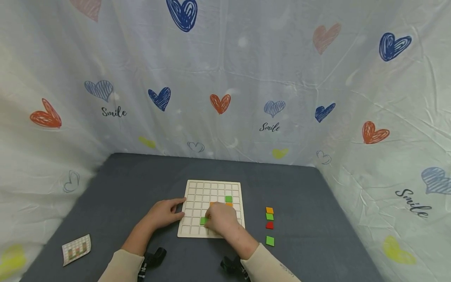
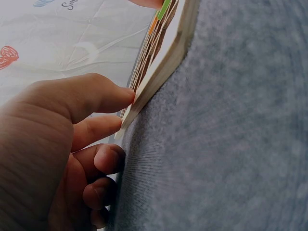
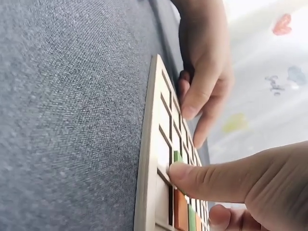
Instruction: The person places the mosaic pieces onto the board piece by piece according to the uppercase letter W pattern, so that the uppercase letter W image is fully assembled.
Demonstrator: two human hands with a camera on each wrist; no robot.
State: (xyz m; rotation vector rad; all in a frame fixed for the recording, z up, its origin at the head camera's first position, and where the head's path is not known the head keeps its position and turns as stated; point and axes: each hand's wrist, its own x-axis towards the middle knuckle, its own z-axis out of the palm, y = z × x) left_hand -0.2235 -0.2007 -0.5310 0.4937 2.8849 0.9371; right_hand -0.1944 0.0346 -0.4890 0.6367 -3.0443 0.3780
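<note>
A pale wooden grid board [image 1: 197,196] lies flat on the grey table. My right hand [image 1: 221,220] is over its near half, the index fingertip [image 3: 177,171] pressing a green tile [image 1: 203,221] into a cell near the front row. Another green tile [image 1: 228,199] and two orange tiles [image 1: 229,204] sit in cells further back. My left hand [image 1: 165,213] rests on the table at the board's left edge [image 2: 166,57], fingers [image 2: 103,96] touching the rim. It holds nothing.
Loose tiles lie in a line right of the board: orange [image 1: 269,210], green [image 1: 269,216], red [image 1: 269,225] and a second green [image 1: 269,241]. A printed pattern card [image 1: 76,248] lies at the front left. Heart-print cloth walls enclose the table.
</note>
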